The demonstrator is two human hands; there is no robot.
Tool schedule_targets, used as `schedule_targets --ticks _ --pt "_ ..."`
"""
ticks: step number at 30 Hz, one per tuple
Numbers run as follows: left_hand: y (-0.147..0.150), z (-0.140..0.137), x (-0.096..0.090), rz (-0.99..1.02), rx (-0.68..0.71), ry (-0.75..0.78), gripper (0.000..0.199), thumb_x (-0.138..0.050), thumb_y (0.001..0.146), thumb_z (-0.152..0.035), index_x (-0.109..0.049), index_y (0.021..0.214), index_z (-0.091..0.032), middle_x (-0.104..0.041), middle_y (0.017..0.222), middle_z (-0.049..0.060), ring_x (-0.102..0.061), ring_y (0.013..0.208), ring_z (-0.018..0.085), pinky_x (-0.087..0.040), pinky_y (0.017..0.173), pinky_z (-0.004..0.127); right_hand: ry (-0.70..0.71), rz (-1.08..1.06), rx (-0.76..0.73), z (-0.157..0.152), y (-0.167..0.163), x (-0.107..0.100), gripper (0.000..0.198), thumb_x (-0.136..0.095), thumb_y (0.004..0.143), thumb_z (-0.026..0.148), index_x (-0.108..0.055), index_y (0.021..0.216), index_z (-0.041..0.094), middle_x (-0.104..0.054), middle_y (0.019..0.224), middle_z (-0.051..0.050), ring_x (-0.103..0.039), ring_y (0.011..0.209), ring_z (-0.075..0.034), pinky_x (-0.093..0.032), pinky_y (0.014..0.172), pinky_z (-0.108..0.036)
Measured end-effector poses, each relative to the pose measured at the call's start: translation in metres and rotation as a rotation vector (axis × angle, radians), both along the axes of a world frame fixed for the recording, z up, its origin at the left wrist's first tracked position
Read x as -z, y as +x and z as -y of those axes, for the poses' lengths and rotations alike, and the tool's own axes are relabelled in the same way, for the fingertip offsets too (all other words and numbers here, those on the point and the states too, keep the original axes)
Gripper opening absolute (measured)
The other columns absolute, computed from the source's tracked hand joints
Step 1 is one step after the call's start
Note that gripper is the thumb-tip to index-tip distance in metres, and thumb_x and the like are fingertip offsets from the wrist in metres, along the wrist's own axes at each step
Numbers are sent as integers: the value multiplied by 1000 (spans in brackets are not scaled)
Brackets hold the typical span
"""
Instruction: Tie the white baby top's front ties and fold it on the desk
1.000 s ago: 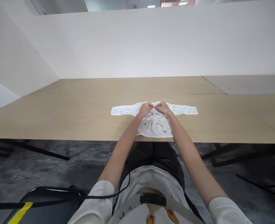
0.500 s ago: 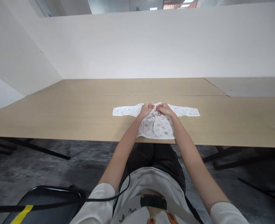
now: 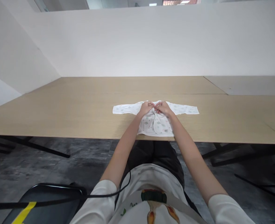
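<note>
A small white baby shirt [image 3: 149, 126] with a printed pattern lies flat near the table's front edge, its sleeves spread out to both sides. Its curved front edge runs down the middle. At the top of that front, just below the neckline, my left hand [image 3: 147, 107] pinches the fabric with closed fingers. Right beside it, my right hand [image 3: 163, 108] also pinches the shirt, and the fingertips of both hands nearly meet. Whatever small part lies between the fingertips is too small to make out.
The wooden table [image 3: 69, 115] stretches widely to both sides, with a white wall [image 3: 128, 43] behind it. A black chair [image 3: 50, 199] stands at the lower left, and a black cable [image 3: 100, 196] crosses in front of it. Dark table legs [image 3: 39, 147] show underneath.
Both hands stay at the shirt's neckline, with fingertips slightly closer together. The view has shifted a little, and the shirt lies as before.
</note>
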State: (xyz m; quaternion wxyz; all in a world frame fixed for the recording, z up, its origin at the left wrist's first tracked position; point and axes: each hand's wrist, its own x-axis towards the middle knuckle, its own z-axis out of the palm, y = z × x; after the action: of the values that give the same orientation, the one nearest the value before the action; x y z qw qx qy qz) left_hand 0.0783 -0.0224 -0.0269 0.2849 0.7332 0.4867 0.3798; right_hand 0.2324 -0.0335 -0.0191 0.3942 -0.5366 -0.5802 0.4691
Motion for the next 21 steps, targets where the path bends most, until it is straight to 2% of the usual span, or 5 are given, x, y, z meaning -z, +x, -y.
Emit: schedule_targets --ticks 5,13,21 --pt "1 3 -1 -25 0 -10 19 -50 80 -20 -67 85 -15 -70 88 6 -62 83 15 -48 81 26 -21 -7 -6 2 0 -2 9 -66 77 9 -58 76 13 -62 53 0 -53 38 -7 -42 38 -16" --pt "1 3 1 -24 37 24 19 -53 79 -28 -66 85 -16 -70 83 4 -62 79 15 -48 79 26 4 21 -6 3 -2 -2 11 -66 77 11 -55 77 14 -62 52 1 -52 37 -7 -40 37 -15" --pt "2 1 5 -56 -16 58 18 -49 81 -19 -65 89 -16 -69 92 6 -62 85 14 -47 83 26 -9 -1 -7 2 -2 -1 9 -60 76 8 -55 75 15 -60 50 1 -52 38 -8 -41 39 -16"
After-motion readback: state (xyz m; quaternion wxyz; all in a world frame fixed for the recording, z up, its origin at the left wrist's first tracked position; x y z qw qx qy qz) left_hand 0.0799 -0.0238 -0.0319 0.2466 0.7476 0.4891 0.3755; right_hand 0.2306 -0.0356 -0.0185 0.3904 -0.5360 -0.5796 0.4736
